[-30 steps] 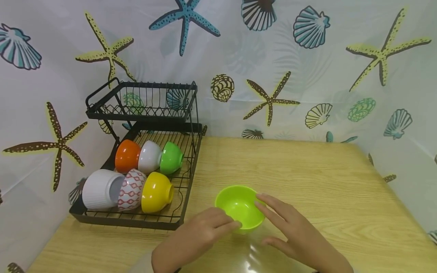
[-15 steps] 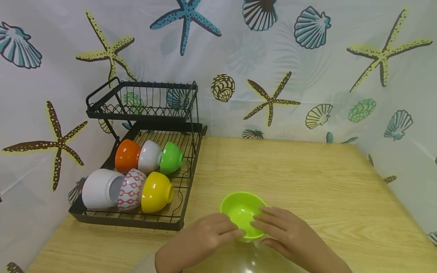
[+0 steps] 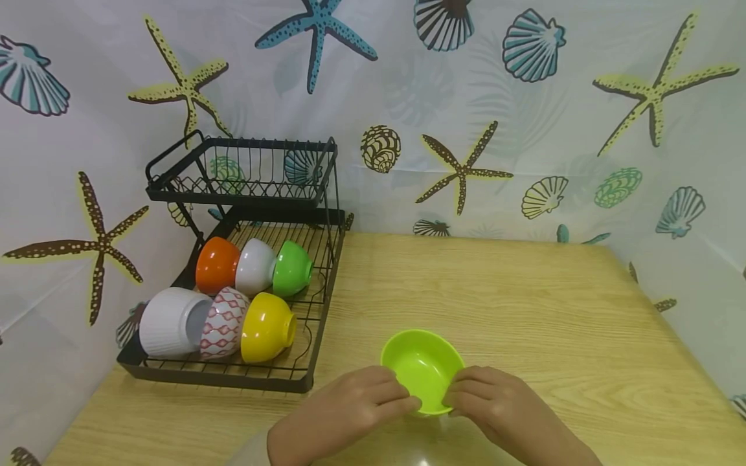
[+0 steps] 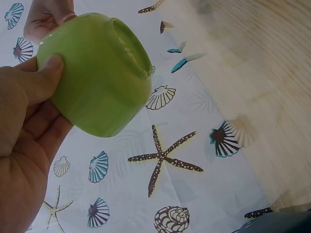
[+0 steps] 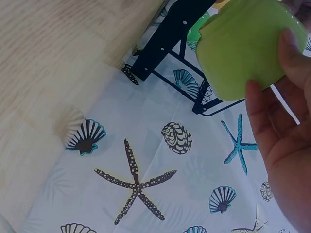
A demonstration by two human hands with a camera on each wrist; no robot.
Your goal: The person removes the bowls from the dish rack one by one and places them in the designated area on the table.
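Closest to me, the left hand (image 3: 352, 411) and right hand (image 3: 501, 404) both grip the lime-green bowl (image 3: 424, 369) by its near rim, fingers curled on it from either side, its hollow facing me over the wood-grain table (image 3: 495, 291). Farther left I see a black two-tier rack (image 3: 218, 378), six bowls (image 3: 265, 330) on its lower level, and behind it a pale, seashell-patterned sheet (image 3: 361, 84).
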